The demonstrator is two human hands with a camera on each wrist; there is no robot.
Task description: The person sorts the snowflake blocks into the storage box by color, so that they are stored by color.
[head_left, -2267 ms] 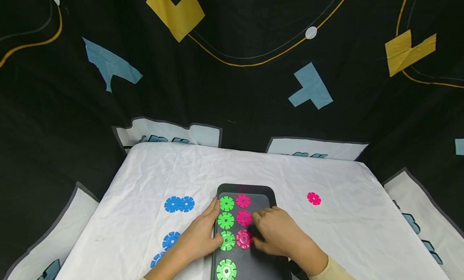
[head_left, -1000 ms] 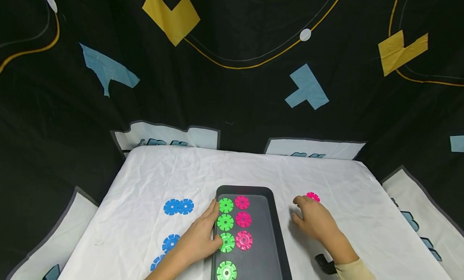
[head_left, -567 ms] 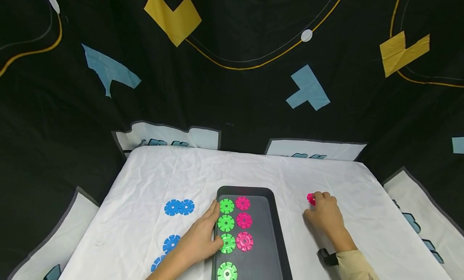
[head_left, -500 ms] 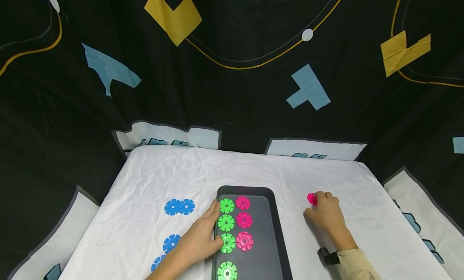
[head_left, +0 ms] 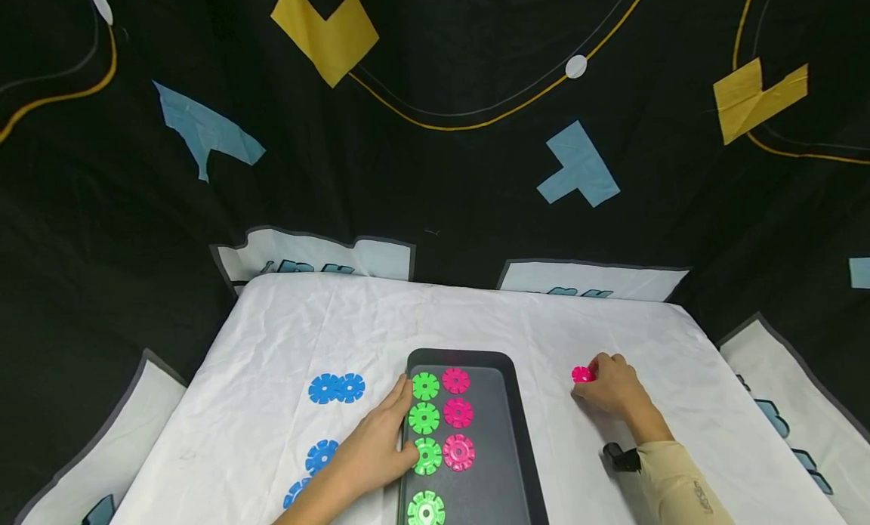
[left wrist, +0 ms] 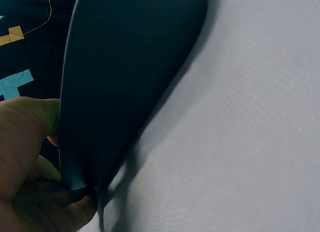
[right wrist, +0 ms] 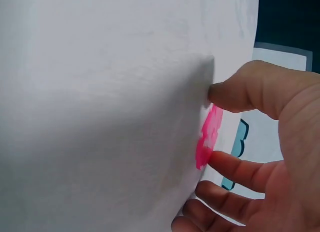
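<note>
On the right of the cloth, my right hand (head_left: pixel 615 385) pinches a pink notched plastic disc (head_left: pixel 581 375) by its edges. The right wrist view shows this pink disc (right wrist: pixel 207 137) between thumb and index finger, tilted close to the cloth. My left hand (head_left: pixel 374 446) grips the left rim of a dark grey baking tray (head_left: pixel 499 434), thumb over the rim. Seen from the left wrist, fingers reach under the tray's outer wall (left wrist: pixel 125 81). Inside the tray lie a column of green discs (head_left: pixel 424 418) and a column of three pink discs (head_left: pixel 458 412).
Two overlapping blue discs (head_left: pixel 337 388) lie left of the tray. More blue discs (head_left: pixel 321 456) sit beside the left forearm, partly covered by it. A white cloth (head_left: pixel 272 321) covers the table, and a black curtain (head_left: pixel 442 193) with taped shapes hangs behind.
My right hand has left the tray, moved right to the lone pink disc and taken it between its fingers, shifting it slightly left. The left hand has stayed on the tray.
</note>
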